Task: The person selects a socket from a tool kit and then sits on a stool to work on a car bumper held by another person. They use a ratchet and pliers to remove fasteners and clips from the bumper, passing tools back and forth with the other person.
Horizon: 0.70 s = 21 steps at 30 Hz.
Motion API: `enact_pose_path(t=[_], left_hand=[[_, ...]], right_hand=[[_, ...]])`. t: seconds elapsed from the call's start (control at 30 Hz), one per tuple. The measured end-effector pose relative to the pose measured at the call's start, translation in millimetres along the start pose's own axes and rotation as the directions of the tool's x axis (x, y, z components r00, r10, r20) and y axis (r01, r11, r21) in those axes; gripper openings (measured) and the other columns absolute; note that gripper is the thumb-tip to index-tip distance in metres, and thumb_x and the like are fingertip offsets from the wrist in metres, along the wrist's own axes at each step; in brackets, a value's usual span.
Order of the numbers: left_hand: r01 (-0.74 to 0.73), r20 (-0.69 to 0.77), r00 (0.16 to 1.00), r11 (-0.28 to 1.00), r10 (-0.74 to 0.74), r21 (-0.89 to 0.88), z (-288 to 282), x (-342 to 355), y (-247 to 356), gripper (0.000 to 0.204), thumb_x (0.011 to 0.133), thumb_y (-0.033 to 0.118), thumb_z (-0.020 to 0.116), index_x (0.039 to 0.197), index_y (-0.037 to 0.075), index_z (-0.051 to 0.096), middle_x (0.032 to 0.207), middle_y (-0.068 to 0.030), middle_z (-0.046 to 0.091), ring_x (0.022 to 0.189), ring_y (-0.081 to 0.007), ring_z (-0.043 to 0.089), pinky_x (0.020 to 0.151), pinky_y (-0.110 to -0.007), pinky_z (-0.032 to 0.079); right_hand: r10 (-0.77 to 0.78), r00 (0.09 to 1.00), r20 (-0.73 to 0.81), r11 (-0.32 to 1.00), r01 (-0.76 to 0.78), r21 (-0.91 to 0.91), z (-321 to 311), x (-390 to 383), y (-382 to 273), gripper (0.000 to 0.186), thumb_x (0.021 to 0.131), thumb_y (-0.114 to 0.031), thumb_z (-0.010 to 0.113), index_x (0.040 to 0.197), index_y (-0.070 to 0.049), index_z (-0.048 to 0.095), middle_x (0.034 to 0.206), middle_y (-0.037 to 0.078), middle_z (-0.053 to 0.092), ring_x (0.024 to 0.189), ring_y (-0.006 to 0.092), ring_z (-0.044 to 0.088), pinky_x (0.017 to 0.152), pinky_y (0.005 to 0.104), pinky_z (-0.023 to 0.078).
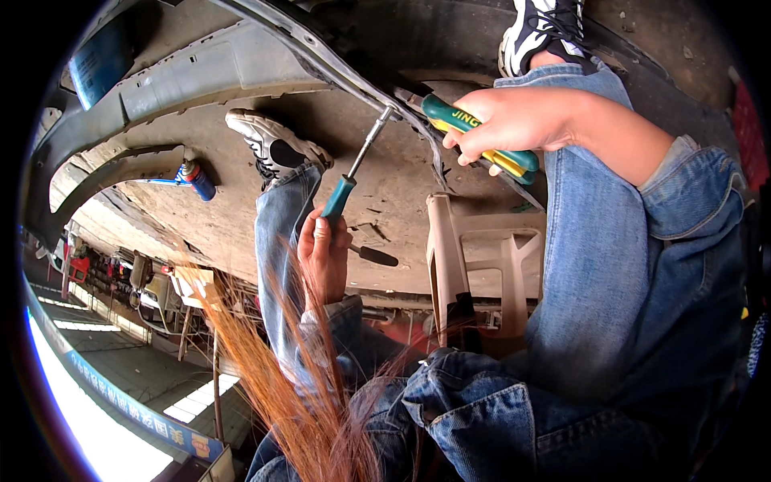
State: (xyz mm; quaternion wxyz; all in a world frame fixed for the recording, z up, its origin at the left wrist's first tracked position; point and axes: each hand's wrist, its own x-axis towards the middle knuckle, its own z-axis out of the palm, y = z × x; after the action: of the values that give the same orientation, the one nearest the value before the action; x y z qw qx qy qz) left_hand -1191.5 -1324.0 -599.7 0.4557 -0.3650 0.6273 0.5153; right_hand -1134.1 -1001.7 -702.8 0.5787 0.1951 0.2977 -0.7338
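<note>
My left hand [324,259] is wrapped round the green handle of a screwdriver-like driver [340,197]. Its silver shaft slants up, and the tip meets the edge of a long grey vehicle body panel [321,60]. A dark, flat-ended tool [376,256] sticks out beside that hand; whether the hand grips it too I cannot tell. My right hand [514,120] is closed on pliers [450,115] with green and yellow handles. The pliers' dark jaws point left, at the panel's edge close to the driver tip; whether they bite on anything is hard to see.
A beige plastic stool [440,249] lies between my legs. Left of my shoe [277,145] are a blue spray can [199,180] and a curved grey arch piece [112,181]. A blue container [100,64] is at the upper left. Loose hair [281,369] hangs across the lower view.
</note>
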Motion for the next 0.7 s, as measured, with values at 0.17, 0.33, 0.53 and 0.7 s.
enact_pose_path(t=[0.17, 0.33, 0.53, 0.7], left_hand=[[0.031, -0.006, 0.999, 0.999, -0.031, 0.027, 0.4, -0.2, 4.3, 0.03, 0.096, 0.022, 0.046, 0.117, 0.002, 0.051, 0.085, -0.0047, 0.051, 0.065, -0.0081, 0.037, 0.062, -0.022, 0.034], [0.039, -0.006, 0.999, 0.999, -0.039, 0.036, 1.9, -1.9, 5.6, 0.03, 0.096, 0.022, 0.046, 0.118, 0.001, 0.051, 0.085, -0.0048, 0.051, 0.065, -0.0082, 0.037, 0.062, -0.023, 0.034], [0.029, -0.073, 0.997, 0.999, -0.027, 0.026, 13.4, -2.1, 8.3, 0.026, 0.094, 0.02, 0.051, 0.109, -0.001, 0.051, 0.08, -0.0036, 0.05, 0.063, -0.008, 0.035, 0.058, -0.021, 0.032], [0.03, -0.082, 0.996, 0.999, -0.027, 0.026, 11.9, -2.1, 8.9, 0.026, 0.094, 0.021, 0.052, 0.109, -0.001, 0.052, 0.079, -0.0043, 0.05, 0.062, -0.0084, 0.035, 0.058, -0.021, 0.032]], right_hand=[[-0.024, 1.0, -0.01, 0.997, 0.024, 0.08, -4.4, 0.3, 8.9, 0.011, 0.071, -0.011, 0.057, 0.074, -0.002, 0.053, 0.067, 0.003, 0.047, 0.063, 0.0121, 0.044, 0.055, 0.0298, 0.036], [0.005, 0.999, -0.045, 1.0, -0.004, 0.005, -6.6, -8.5, 2.8, 0.022, 0.074, -0.009, 0.055, 0.094, 0.002, 0.057, 0.083, 0.007, 0.053, 0.077, 0.0132, 0.049, 0.066, 0.0264, 0.041], [-0.014, 0.996, -0.089, 1.0, 0.012, -0.023, -3.5, -12.7, 7.5, 0.03, 0.076, -0.009, 0.053, 0.103, 0.003, 0.059, 0.087, 0.006, 0.054, 0.08, 0.0125, 0.049, 0.068, 0.0242, 0.04], [-0.002, 1.0, -0.021, 1.0, 0.003, 0.029, -2.9, -12.0, 6.8, 0.029, 0.079, -0.008, 0.052, 0.104, 0.005, 0.056, 0.089, 0.007, 0.054, 0.082, 0.0135, 0.051, 0.069, 0.0256, 0.044]])
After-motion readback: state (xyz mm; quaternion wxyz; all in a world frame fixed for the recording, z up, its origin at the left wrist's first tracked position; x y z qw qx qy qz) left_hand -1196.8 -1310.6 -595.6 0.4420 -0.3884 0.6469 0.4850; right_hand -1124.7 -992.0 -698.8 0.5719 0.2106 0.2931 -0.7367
